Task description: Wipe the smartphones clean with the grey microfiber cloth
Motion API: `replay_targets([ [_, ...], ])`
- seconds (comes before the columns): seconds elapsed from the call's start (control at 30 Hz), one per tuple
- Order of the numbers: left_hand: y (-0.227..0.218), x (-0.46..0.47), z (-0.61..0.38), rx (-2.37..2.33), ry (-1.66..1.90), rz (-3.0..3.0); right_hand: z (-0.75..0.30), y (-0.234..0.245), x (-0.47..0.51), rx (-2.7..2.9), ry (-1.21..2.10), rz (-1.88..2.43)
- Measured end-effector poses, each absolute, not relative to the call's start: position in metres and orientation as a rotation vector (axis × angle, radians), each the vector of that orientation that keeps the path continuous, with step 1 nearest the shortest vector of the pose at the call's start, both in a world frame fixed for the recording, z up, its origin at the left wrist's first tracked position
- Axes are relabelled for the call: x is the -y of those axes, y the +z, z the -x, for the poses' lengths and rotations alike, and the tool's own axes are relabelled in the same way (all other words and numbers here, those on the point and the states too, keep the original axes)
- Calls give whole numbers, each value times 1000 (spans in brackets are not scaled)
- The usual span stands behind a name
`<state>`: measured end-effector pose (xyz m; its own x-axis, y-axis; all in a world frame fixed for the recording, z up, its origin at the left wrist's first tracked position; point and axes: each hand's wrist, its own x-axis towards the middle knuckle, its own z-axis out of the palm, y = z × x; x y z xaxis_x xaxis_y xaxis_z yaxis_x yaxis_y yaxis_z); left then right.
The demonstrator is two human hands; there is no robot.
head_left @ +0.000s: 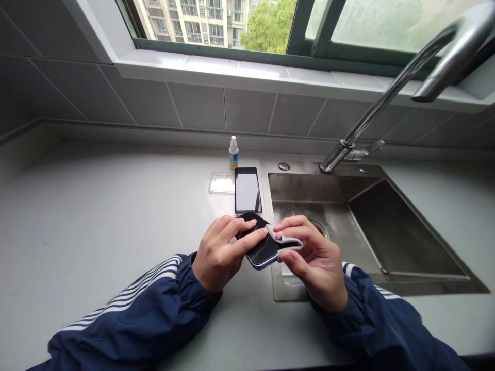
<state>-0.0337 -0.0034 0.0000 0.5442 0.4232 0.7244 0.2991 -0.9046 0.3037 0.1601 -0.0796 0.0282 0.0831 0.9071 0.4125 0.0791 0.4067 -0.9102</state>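
My left hand (224,248) grips a dark smartphone (258,253) by its left side, with two fingers lying across the black screen. A small grey cloth (284,240) is folded in my right hand (315,257), pinched between thumb and fingers. The cloth touches the phone's right edge, and part of that edge is hidden by it. Just behind the phone lies a second flat, black-framed device (248,190) with a pale, reflecting face. Left of it is a clear phone case (221,183), partly covered by the device. A small white-capped bottle (233,153) stands upright behind them.
A steel sink (309,201) is set into the counter (116,206) on the right, close to my right hand. Its chrome faucet (381,103) rises at the back right and arches toward me. A tiled wall and a window sill (251,72) bound the counter behind.
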Motion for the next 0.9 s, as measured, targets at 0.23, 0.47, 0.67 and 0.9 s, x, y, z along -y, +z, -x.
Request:
replay_targets([
  [0.23, -2, 5, 34, -599, 1273, -2594, -160, 27, 83, 1338, 792, 1019],
  [0.47, -9, 2, 34, -503, 1262, -2458, -164, 31, 83, 1347, 833, 999],
  [0.67, -15, 0, 35, -479, 1267, -2398, -166, 32, 81, 1352, 826, 980],
  [0.9, -13, 2, 33, -358, 1313, -2277, -169, 32, 81, 1359, 869, 884],
])
